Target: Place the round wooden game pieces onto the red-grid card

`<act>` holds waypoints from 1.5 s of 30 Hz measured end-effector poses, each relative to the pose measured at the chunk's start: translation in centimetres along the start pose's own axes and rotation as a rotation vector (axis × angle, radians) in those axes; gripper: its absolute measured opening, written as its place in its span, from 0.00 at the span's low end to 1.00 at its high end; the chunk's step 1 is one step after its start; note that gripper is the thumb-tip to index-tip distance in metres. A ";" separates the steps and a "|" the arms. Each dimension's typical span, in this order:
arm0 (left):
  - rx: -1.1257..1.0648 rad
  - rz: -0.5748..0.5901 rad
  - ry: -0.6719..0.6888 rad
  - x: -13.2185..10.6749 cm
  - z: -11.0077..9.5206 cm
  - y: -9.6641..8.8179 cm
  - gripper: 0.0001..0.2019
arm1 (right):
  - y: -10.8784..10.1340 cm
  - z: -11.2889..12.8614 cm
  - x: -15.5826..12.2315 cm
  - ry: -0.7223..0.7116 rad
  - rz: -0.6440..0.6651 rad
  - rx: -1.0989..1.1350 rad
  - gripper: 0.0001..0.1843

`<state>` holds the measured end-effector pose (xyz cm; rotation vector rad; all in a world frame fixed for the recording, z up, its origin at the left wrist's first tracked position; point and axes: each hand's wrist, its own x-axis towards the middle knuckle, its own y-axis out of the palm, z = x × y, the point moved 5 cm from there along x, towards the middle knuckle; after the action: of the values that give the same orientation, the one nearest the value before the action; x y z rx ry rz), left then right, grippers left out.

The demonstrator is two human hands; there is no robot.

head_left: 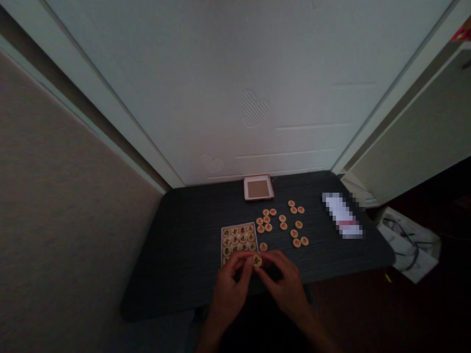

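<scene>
A round xiangqi piece (pixel 257 261) with a dark character is pinched between both hands at the table's near side. My left hand (pixel 232 280) has its thumb and fingertips at the piece's left edge. From the right, my right hand (pixel 284 279) closes its fingers on the same piece. Just beyond and left of the hands lies a square box tray (pixel 221 240), holding rows of pieces with black characters. The hands cover its near edge. A single red-character piece (pixel 263 247) rests on the table right beside the tray.
Several red-character pieces (pixel 283 226) lie scattered right of the tray on the dark table (pixel 184 264). An open box lid (pixel 258 189) sits at the back against the white wall (pixel 228 98). A blurred-out white item (pixel 342 215) is at the right. Beyond the table stands a white box (pixel 412 245) with cables.
</scene>
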<state>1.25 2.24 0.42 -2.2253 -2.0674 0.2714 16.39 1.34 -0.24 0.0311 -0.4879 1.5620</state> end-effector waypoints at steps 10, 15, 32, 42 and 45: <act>0.101 -0.011 -0.007 0.1 0.3 -0.1 0.08 | 0.2 -0.3 -0.3 -0.087 0.026 -0.028 0.17; 0.114 0.013 -0.008 0.5 0.3 -0.6 0.07 | 0.6 -0.6 -0.3 -0.121 0.054 -0.042 0.16; 0.206 0.134 -0.053 1.2 0.5 -1.7 0.09 | 0.6 -1.3 -0.3 -0.158 0.116 -0.069 0.18; 0.257 0.043 -0.015 3.8 0.5 -3.3 0.08 | -0.5 -3.9 -0.3 -0.104 0.060 -0.144 0.14; 0.379 0.093 0.042 4.1 0.2 -2.5 0.09 | -0.3 -4.4 -0.5 -0.101 0.073 -0.169 0.13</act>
<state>-0.97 6.52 0.45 -2.0753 -1.7201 0.5668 17.95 2.31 -4.29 -0.0381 -0.7056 1.5910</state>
